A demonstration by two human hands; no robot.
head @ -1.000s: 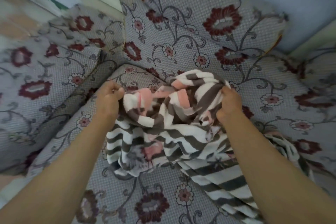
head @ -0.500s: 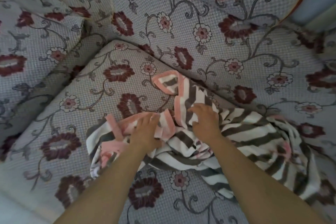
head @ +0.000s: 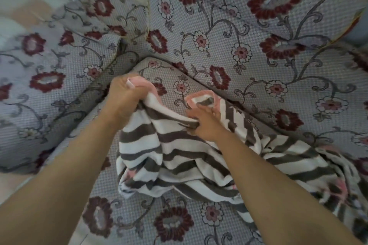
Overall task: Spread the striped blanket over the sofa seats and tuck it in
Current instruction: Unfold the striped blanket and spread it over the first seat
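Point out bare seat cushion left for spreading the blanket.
Bare: back corner of the seat cushion between the left hand and backrest; front strip below the striped blanket. Crowded: right side, blanket bunched under the right hand.

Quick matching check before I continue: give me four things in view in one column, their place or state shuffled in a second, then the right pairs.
1. left hand
2. right hand
3. striped blanket
4. seat cushion

A. bunched, not yet spread
B. fist closed on the pink edge
C. lying under the blanket
D. pinching a fold near the middle

Pairs: 1-B, 2-D, 3-A, 4-C
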